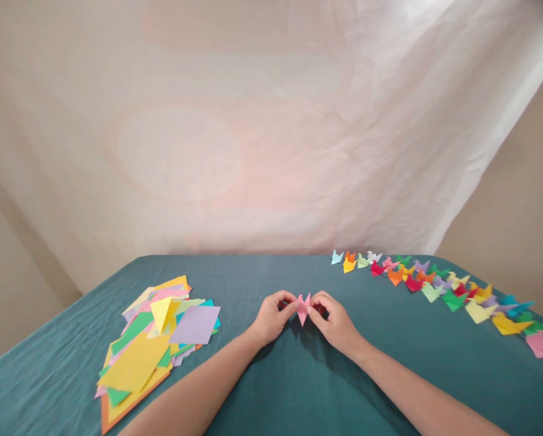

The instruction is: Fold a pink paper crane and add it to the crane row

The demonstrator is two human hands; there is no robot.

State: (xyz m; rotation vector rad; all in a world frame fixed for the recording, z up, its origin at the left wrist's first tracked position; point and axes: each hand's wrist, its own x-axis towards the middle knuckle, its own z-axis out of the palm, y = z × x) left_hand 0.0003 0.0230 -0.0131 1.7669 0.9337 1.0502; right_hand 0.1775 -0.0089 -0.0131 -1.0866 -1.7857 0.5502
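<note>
A small pink origami bird is held up just above the table, with pointed tips sticking up and one point hanging down. My left hand pinches its left side between thumb and fingers. On the other side, my right hand grips the paper the same way. The fingertips of both hands cover the bird's outer edges.
Loose coloured paper squares lie in a heap on the left of the green tablecloth. Several folded paper birds stand in rows along the right side. A pale cloth hangs behind the table.
</note>
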